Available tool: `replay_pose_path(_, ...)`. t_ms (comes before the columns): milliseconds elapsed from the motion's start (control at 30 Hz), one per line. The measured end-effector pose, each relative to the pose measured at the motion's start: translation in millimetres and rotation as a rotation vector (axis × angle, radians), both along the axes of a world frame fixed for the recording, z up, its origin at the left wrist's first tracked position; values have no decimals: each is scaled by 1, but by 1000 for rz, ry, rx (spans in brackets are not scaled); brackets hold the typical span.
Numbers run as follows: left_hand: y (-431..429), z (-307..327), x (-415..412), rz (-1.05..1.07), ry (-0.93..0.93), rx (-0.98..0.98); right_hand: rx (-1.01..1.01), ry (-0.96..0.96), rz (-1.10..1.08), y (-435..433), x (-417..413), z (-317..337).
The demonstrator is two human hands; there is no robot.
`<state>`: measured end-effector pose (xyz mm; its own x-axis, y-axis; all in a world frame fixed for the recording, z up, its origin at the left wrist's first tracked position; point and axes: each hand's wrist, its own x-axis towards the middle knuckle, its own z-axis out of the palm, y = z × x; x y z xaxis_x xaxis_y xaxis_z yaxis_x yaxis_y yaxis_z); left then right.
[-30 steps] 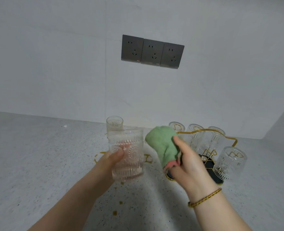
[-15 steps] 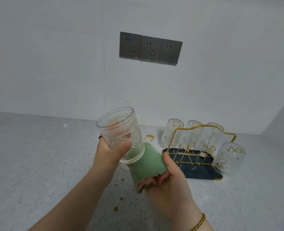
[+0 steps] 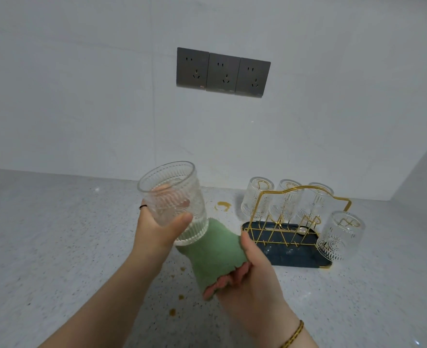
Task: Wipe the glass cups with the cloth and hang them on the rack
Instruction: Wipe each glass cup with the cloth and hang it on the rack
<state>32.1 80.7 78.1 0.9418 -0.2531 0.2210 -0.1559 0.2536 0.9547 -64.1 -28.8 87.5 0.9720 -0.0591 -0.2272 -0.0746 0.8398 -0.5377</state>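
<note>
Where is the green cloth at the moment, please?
In the head view the cloth sits low and central, gripped by the right hand against the base of the cup that the left hand holds, just left of the rack.

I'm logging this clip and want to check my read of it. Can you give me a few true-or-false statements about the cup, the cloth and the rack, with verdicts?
1. The left hand grips the ribbed glass cup. True.
2. The green cloth lies flat on the counter. False: the right hand holds it against the cup's base.
3. Four cups hang upside down on the gold rack. True.
4. The rack's tray is red. False: it is dark blue.
5. The counter is spotless. False: brown stains mark it.
</note>
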Motion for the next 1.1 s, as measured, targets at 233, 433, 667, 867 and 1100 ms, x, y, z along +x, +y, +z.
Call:
replay_pose_path(233, -7, -4, -15, -70, -36, 3, -62, 67, -32, 3, 8, 2)
replay_pose_path(433, -2, 2, -10, -44, -72, 72, -56, 31, -14, 4, 3, 0)
replay_pose_path(667, 2, -8, -20, -70, -209, 266, -313, -22, -246, -39, 14, 20)
replay_pose_path(867, -2, -16, -21, -121, -260, 384, -983, -102, -62, -31, 25, 53)
replay_pose_path(1100, 8, -16, -7, -166, -185, 497, -970, -136, 259, -33, 23, 61)
